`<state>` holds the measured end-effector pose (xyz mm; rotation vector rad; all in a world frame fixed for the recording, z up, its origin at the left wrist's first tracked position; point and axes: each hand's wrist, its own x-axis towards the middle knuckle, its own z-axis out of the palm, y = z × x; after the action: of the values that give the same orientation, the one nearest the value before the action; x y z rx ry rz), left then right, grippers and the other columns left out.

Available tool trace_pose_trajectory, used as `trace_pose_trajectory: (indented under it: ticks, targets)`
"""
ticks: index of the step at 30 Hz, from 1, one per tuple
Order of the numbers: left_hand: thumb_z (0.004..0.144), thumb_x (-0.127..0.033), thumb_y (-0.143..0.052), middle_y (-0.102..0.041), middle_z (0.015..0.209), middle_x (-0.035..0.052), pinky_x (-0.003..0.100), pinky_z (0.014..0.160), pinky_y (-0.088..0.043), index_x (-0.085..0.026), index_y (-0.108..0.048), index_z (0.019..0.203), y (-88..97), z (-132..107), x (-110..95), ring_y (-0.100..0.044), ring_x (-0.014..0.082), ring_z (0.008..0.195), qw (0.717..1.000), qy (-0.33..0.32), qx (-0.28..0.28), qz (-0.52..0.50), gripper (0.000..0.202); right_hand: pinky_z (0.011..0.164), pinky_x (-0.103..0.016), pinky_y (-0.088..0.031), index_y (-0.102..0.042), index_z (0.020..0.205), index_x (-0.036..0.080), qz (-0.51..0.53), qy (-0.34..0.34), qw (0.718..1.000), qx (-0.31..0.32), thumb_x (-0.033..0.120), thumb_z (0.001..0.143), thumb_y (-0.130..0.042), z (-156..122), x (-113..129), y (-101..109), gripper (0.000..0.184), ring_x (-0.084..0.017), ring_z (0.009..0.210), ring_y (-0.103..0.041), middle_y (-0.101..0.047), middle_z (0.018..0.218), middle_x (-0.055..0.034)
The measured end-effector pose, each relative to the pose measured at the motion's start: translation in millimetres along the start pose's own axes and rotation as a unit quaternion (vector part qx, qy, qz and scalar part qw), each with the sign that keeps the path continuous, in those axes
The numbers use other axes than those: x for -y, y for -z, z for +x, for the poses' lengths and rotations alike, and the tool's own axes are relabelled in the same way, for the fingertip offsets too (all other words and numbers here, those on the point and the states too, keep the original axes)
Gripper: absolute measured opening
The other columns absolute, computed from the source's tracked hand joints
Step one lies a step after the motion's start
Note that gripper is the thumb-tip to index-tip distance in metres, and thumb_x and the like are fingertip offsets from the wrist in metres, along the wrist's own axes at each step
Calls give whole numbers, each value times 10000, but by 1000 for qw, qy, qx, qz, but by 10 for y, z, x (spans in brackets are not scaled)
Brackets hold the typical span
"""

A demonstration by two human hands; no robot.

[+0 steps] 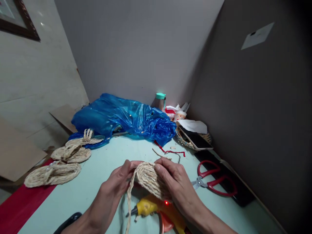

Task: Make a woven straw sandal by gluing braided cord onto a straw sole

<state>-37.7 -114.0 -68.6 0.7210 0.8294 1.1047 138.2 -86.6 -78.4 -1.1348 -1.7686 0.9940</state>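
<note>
Both of my hands hold a coiled braided straw sole [149, 178] above the table. My left hand [119, 182] pinches its left edge, where a loose tail of straw braid [129, 198] hangs down. On the right side, my right hand [174, 178] grips the sole with the thumb on top and the other fingers out of sight behind it. Beneath the sole lies a yellow glue gun [147, 206] with a red light lit, its dark nozzle pointing left; my right hand and forearm hide part of it.
Woven straw sandals [52, 174] lie at the left. Red-handled scissors [207, 182] rest at the right, over a dark flat object [241, 195]. Behind are a blue plastic bag [122, 117], a basket [181, 139] with a phone [197, 138] on it, a paper cup [180, 115] and a green-lidded jug [160, 100].
</note>
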Motion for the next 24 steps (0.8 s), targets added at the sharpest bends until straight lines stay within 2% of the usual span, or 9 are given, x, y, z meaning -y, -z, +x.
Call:
trace_pose_trajectory:
  ticks: [2, 5, 6, 8, 11, 15, 18, 22, 24]
  targets:
    - [848, -511, -579, -694, 1016, 94, 376, 879, -453, -169, -685, 1041, 52, 44, -60, -595, 275, 1001, 995, -51, -68, 53, 407, 566, -224, -332, -537, 716, 186, 19, -20, 999, -23, 386, 959, -447, 31, -44, 30, 328, -119, 621, -450, -509, 645, 29]
    - [759, -473, -703, -684, 981, 33, 279, 777, -481, -207, -669, 958, 169, 120, -169, -584, 212, 957, 957, -171, -202, 117, 334, 564, -233, -313, -496, 719, 193, 39, -39, 995, -78, 435, 943, -442, 108, -99, 125, 334, -129, 637, -420, -472, 655, 28]
    - [717, -460, -746, -675, 915, 6, 245, 727, -485, -217, -657, 919, 208, 141, -204, -584, 186, 899, 944, -190, -240, 122, 328, 573, -238, -309, -489, 711, 195, 42, -43, 994, -88, 444, 932, -452, 134, -114, 160, 335, -133, 645, -413, -463, 658, 27]
    - [655, -427, -799, -641, 790, -27, 196, 661, -485, -215, -640, 847, 270, 172, -260, -573, 144, 780, 934, -198, -267, 128, 327, 600, -249, -317, -499, 691, 194, 48, -46, 994, -86, 455, 908, -476, 175, -136, 216, 340, -144, 659, -416, -469, 663, 21]
    - [621, -391, -812, -607, 676, -37, 159, 609, -486, -196, -637, 765, 331, 189, -323, -549, 115, 672, 935, -196, -260, 139, 300, 697, -275, -364, -598, 749, 189, 60, -53, 994, -71, 465, 880, -513, 190, -160, 237, 317, -183, 751, -494, -567, 758, -12]
    - [614, -317, -800, -618, 667, -36, 131, 582, -491, -196, -655, 747, 435, 201, -426, -557, 102, 642, 926, -219, -283, 122, 231, 868, -314, -369, -674, 944, 195, 97, -62, 990, -80, 456, 845, -557, 179, -188, 201, 303, -246, 975, -540, -641, 965, -50]
    - [628, -292, -788, -611, 643, -30, 133, 521, -480, -187, -673, 755, 544, 246, -469, -539, 92, 581, 926, -220, -289, 102, 201, 788, -297, -391, -662, 940, 196, 141, -73, 984, -84, 398, 814, -568, 201, -216, 191, 256, -220, 878, -547, -633, 880, -30]
    - [638, -379, -794, -652, 632, 28, 181, 346, -393, -156, -707, 945, 617, 364, -315, -517, 120, 463, 965, -134, -209, 86, 390, 655, -265, -394, -598, 900, 189, 216, -93, 966, -111, 315, 786, -528, 236, -222, 199, 184, -177, 740, -528, -600, 789, -14]
    - [606, -315, -835, -703, 727, 68, 219, 397, -462, -159, -706, 989, 576, 416, -172, -589, 154, 533, 981, -94, -147, 80, 433, 646, -266, -415, -556, 960, 195, 257, -93, 954, -124, 320, 808, -491, 238, -195, 198, 207, -175, 734, -553, -612, 836, -22]
